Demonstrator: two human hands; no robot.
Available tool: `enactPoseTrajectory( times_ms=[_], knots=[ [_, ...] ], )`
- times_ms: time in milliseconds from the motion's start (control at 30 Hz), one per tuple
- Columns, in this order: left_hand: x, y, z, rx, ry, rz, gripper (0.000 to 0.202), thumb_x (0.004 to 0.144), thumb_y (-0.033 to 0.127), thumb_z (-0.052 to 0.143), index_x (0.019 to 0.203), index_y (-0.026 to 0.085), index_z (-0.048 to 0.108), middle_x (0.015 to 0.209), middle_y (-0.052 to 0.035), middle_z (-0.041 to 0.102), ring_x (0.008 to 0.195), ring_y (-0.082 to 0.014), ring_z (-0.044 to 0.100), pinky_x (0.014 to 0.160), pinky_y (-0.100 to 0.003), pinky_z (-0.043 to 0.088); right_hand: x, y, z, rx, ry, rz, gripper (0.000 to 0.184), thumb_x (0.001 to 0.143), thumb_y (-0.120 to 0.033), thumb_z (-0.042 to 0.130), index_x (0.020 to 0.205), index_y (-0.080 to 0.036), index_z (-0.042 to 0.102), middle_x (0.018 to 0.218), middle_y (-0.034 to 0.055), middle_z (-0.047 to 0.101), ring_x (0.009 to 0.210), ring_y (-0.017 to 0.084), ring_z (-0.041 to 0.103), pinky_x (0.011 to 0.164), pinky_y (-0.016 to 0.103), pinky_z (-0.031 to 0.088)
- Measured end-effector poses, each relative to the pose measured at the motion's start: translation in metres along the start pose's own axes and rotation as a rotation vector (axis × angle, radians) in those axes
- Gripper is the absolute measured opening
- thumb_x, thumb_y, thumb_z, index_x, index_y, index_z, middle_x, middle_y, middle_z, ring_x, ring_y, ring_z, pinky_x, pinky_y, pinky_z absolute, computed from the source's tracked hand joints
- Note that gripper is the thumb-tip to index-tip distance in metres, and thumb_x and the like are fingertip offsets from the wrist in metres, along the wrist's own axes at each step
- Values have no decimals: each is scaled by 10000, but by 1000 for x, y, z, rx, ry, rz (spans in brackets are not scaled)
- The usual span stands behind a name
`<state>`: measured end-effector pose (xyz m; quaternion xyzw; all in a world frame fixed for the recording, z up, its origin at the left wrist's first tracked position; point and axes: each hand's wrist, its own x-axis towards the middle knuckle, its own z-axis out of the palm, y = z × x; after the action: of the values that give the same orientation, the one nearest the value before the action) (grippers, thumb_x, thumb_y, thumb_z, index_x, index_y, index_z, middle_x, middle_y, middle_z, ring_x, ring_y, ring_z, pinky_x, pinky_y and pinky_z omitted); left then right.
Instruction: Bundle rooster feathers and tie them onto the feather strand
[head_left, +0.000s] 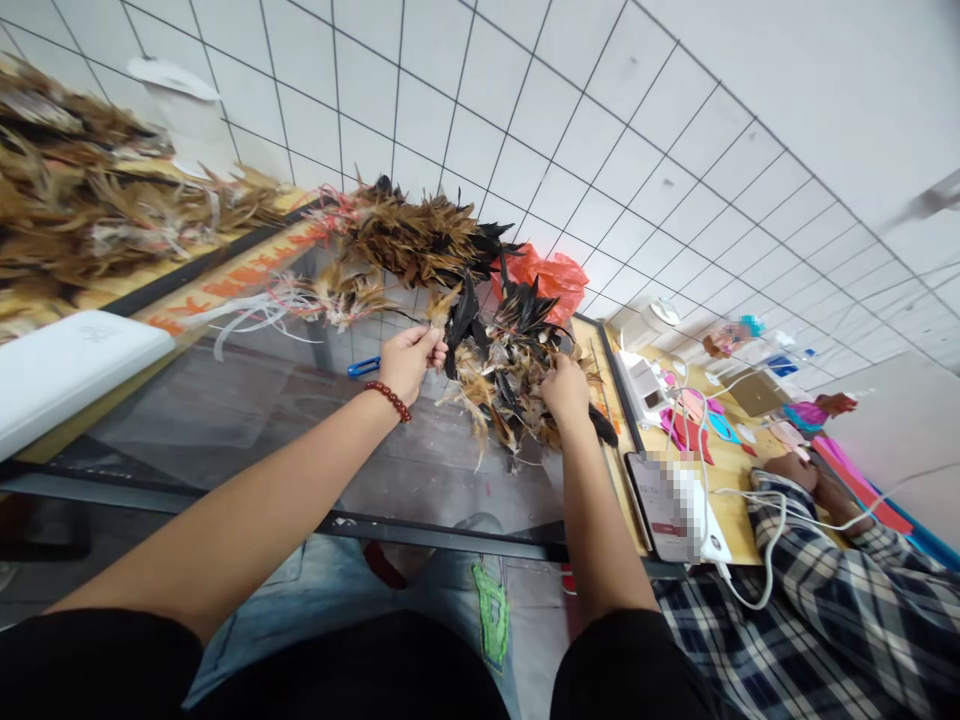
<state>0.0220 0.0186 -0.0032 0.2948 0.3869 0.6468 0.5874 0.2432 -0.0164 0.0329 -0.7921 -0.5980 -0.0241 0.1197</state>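
Feather pile (514, 385) sits between the hands, probably so both reach it easily; red bag (551, 280) beyond it, blue tool (365, 367) left of it, likely parked aside. Left hand (414, 362), at the pile's left edge, pinches what looks like a tan feather (442, 303) (quill hidden); right hand (566, 388) curls into the pile's right side, its closure impossible to tell.

One head-worn camera looks forward and down from behind and above the left hand (409, 365) and right hand (566, 390), its tilted view reaching the tiled wall (510, 90) beyond them and jeans (300, 590) below.
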Motion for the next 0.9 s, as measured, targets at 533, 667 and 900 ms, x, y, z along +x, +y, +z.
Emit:
enactPoseTrajectory(
  times_ms=[533, 667, 900],
  knots=[
    [-27, 7, 5, 68, -464, -292, 273, 628, 299, 826, 613, 93, 647, 541, -37, 595, 444, -72, 499, 429, -191, 373, -29, -33, 15, 1114, -257, -328, 319, 765, -454, 657, 947, -193, 689, 929, 44, 704, 854, 161, 630, 859, 310, 479],
    [-36, 7, 5, 170, -660, -390, 297, 637, 319, 824, 571, 91, 646, 514, -47, 579, 420, -73, 482, 392, -188, 333, -36, -45, 17, 1386, -453, -297, 358, 660, -520, 750, 767, -194, 648, 707, -7, 646, 677, 128, 573, 718, 275, 468],
    [-31, 9, 3, 121, -551, -456, 238, 738, 319, 765, 763, 89, 709, 707, -115, 699, 529, -112, 609, 499, -213, 491, -26, -38, 20, 1509, -212, -98, 365, 600, -477, 772, 606, -181, 557, 526, -55, 496, 501, 75, 390, 536, 235, 330]
  ],
)
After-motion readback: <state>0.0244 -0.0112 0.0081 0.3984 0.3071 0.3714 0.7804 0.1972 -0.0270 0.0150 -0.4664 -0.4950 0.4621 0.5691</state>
